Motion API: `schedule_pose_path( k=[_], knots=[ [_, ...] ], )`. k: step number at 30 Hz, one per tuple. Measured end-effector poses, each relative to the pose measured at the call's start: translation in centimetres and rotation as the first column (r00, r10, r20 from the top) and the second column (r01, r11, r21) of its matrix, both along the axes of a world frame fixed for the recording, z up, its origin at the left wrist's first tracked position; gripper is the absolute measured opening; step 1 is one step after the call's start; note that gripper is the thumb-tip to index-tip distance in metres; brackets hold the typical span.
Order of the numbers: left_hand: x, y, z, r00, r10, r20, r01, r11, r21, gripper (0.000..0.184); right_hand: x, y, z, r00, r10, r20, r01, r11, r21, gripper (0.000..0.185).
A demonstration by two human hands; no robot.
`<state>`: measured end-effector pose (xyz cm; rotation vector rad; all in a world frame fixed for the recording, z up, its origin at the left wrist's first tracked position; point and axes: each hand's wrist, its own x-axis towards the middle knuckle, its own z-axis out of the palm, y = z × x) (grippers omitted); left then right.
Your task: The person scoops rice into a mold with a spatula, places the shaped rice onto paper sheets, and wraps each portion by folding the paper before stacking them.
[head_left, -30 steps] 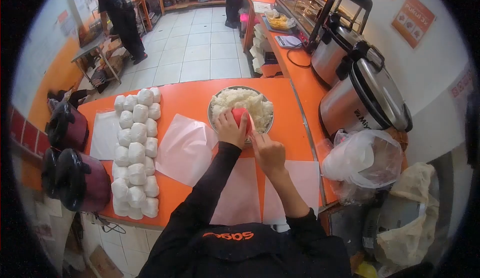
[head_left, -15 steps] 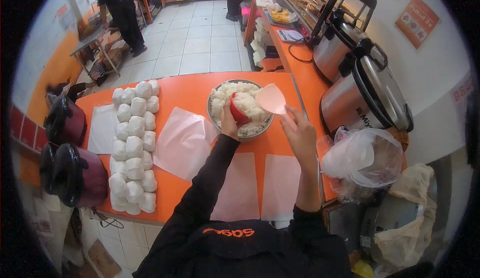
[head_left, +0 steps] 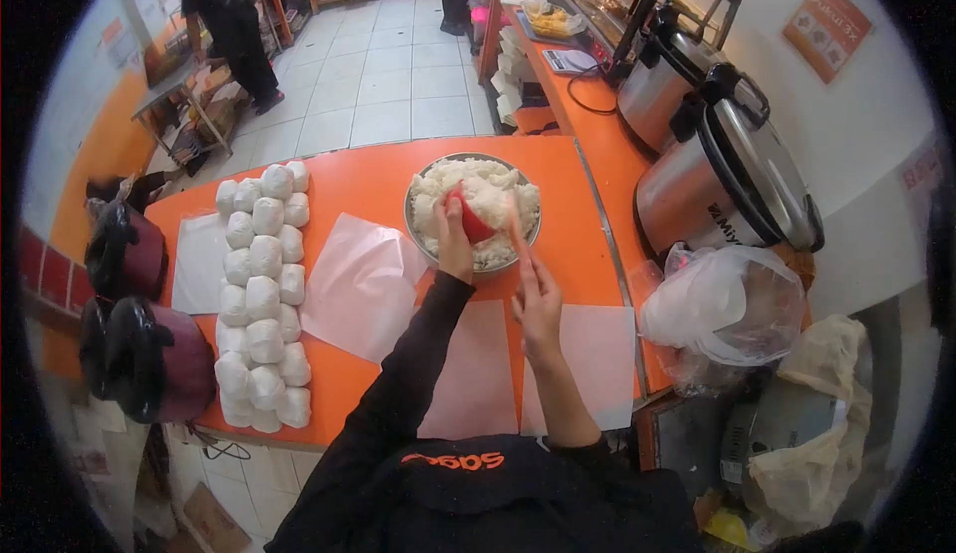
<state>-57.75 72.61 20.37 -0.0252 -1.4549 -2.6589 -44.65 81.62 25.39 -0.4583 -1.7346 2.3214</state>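
A metal bowl [head_left: 409, 217] heaped with white rice [head_left: 468, 171] stands on the orange table. In it, my left hand [head_left: 454, 237] is closed on a red cup [head_left: 476, 222] that is tilted and filled with rice. My right hand [head_left: 539, 304] grips the handle of a pale pink rice paddle [head_left: 517, 222], turned edge-on, its blade against the rice by the cup's right side. Sheets of white paper [head_left: 363, 284] lie left of and below the bowl, one sheet [head_left: 580, 364] under my right forearm.
Stacked white wrapped bundles [head_left: 264, 302] line the table's left side, beside dark red cookers [head_left: 164, 354]. Large steel rice cookers [head_left: 712, 180] and a plastic bag of white containers [head_left: 722, 304] stand on the right. A person in dark clothes [head_left: 224, 25] bends at the far left.
My right hand has moved down and left, turning the paddle from flat to edge-on against the rice. My left hand still holds the red cup in the bowl.
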Motion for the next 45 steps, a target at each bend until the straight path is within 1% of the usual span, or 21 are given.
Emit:
schedule_pose_path(
  k=[1,3,5,8,11,14,15,17,20,23,26,29,30,32,35,36,38,39,41,44,45],
  knots=[
    [-0.1,-0.3,0.3,1.000,0.014,-0.025,-0.015,0.999,-0.038,0.051,-0.8,0.3,-0.4,0.998,0.027,-0.057,-0.015,0.979,0.205,0.035],
    [0.0,-1.0,0.8,0.998,0.016,-0.064,-0.025,0.989,-0.143,0.050,-1.5,0.7,-1.3,0.988,0.092,-0.124,-0.030,0.903,0.429,0.038],
    [0.1,-1.8,1.1,0.996,-0.011,-0.092,-0.015,0.961,-0.278,0.050,-1.5,0.3,-0.5,0.976,0.147,-0.159,-0.054,0.876,0.479,0.039],
    [0.3,-2.2,1.8,0.982,0.030,-0.187,-0.103,0.912,-0.397,0.049,-1.2,0.3,0.6,0.973,0.223,0.056,-0.226,0.881,0.415,0.039],
    [0.6,-2.3,2.4,0.987,0.008,-0.159,-0.077,0.900,-0.428,0.049,-1.4,0.5,0.9,0.971,0.239,0.012,-0.220,0.868,0.445,0.038],
    [-0.3,-2.1,1.7,0.996,-0.046,-0.073,0.031,0.979,-0.202,0.048,-2.1,1.5,1.1,0.971,0.239,0.025,-0.226,0.873,0.431,0.038],
    [-0.1,-2.5,1.5,0.992,-0.123,0.004,0.123,0.988,-0.092,0.049,-2.1,2.1,1.5,0.960,0.276,0.054,-0.276,0.886,0.373,0.037],
    [0.4,-3.2,4.1,0.949,-0.295,0.115,0.277,0.950,0.146,0.050,-2.3,3.7,3.3,0.932,0.350,0.091,-0.361,0.897,0.255,0.036],
    [-0.4,-3.8,3.1,0.937,-0.308,0.162,0.261,0.930,0.260,0.057,-1.4,6.1,4.3,0.916,0.391,0.086,-0.397,0.858,0.326,0.036],
    [0.5,-4.7,3.9,0.910,-0.396,0.121,0.325,0.863,0.386,0.053,-1.8,6.8,5.4,0.952,0.272,0.144,-0.300,0.923,0.241,0.036],
    [1.3,-4.2,4.7,0.904,-0.412,0.111,0.351,0.866,0.356,0.054,-3.8,6.1,3.0,0.966,0.244,0.091,-0.247,0.969,0.026,0.037],
    [0.9,-3.1,4.0,0.944,-0.307,0.123,0.283,0.942,0.183,0.053,-4.6,4.4,2.3,0.930,0.340,0.136,-0.354,0.931,0.092,0.038],
    [1.0,-3.1,3.9,0.951,-0.274,0.141,0.252,0.955,0.158,0.052,-4.7,3.2,1.3,0.958,0.285,0.007,-0.274,0.913,0.302,0.038],
    [1.4,-3.1,4.5,0.961,-0.211,0.178,0.194,0.975,0.111,0.050,-4.4,0.6,-0.7,0.934,0.234,-0.270,-0.008,0.770,0.638,0.039],
    [0.0,-3.4,1.5,0.986,-0.144,0.081,0.150,0.986,-0.070,0.047,-3.1,-0.9,-0.3,0.974,0.219,-0.051,-0.166,0.851,0.498,0.041],
    [-0.4,-3.6,0.7,0.987,-0.141,0.074,0.148,0.984,-0.095,0.048,-3.3,-0.8,-0.6,0.971,0.226,-0.076,-0.159,0.852,0.499,0.040],
    [-0.3,-3.8,1.2,0.989,-0.135,0.061,0.143,0.979,-0.146,0.050,-3.4,-0.4,-1.0,0.963,0.238,-0.122,-0.147,0.853,0.501,0.039],
    [0.0,-3.8,1.4,0.974,-0.190,0.122,0.194,0.980,-0.030,0.050,-3.5,0.3,-1.0,0.961,0.258,-0.101,-0.186,0.870,0.457,0.039],
    [1.5,-4.1,5.5,0.925,-0.309,0.221,0.265,0.942,0.207,0.053,-3.6,1.6,0.9,0.962,0.264,-0.067,-0.224,0.909,0.352,0.037],
    [0.2,-4.4,4.0,0.926,-0.350,0.140,0.275,0.881,0.385,0.054,-2.6,2.9,3.3,0.989,0.146,-0.017,-0.141,0.978,0.151,0.036],
    [0.1,-4.6,3.4,0.928,-0.351,0.123,0.280,0.877,0.390,0.052,-2.5,2.8,2.3,0.995,0.097,0.015,-0.097,0.995,0.010,0.036]
  ],
)
